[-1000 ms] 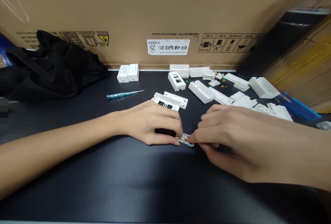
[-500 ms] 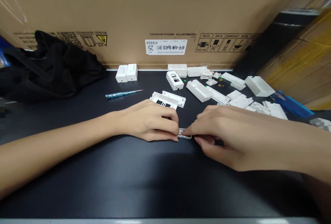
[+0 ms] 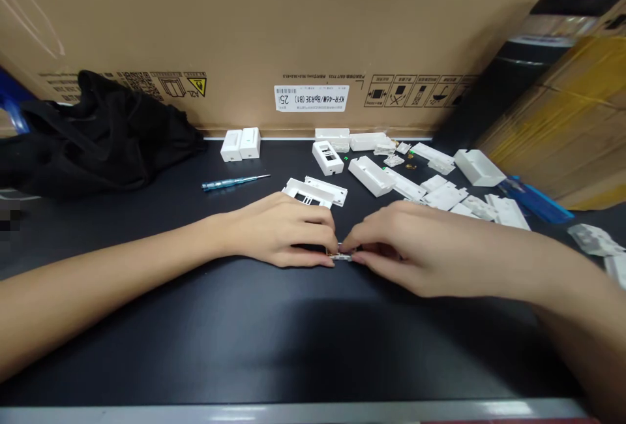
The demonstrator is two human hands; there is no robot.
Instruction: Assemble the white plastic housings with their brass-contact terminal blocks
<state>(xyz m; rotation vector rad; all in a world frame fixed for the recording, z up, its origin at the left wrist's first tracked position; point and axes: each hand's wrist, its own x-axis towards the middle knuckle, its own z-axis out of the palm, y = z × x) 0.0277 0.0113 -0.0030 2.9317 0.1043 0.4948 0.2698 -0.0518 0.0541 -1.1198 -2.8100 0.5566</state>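
Observation:
Between my two hands, low over the black tabletop, is a small white plastic piece [image 3: 341, 257] with metal-coloured bits in it; fingers cover most of it. My left hand [image 3: 288, 231] grips its left end between thumb and fingers. My right hand [image 3: 401, 244] is closed at its right end, thumb in front and index finger on top. Just behind my left hand lie a white frame with slots [image 3: 293, 188] and a flat white strip [image 3: 337, 194], partly hidden by the fingers.
White housings and plates, such as an open box [image 3: 372, 176], spread behind my right hand. A blue screwdriver [image 3: 227, 183] and two white blocks [image 3: 240, 144] lie left. Black cloth [image 3: 112, 140] is at far left. A large cardboard box [image 3: 244, 26] stands along the back.
My right hand has shifted left, its thumb and index finger now closed on the small piece's right end. My left hand keeps its grip. The camera view has shifted slightly.

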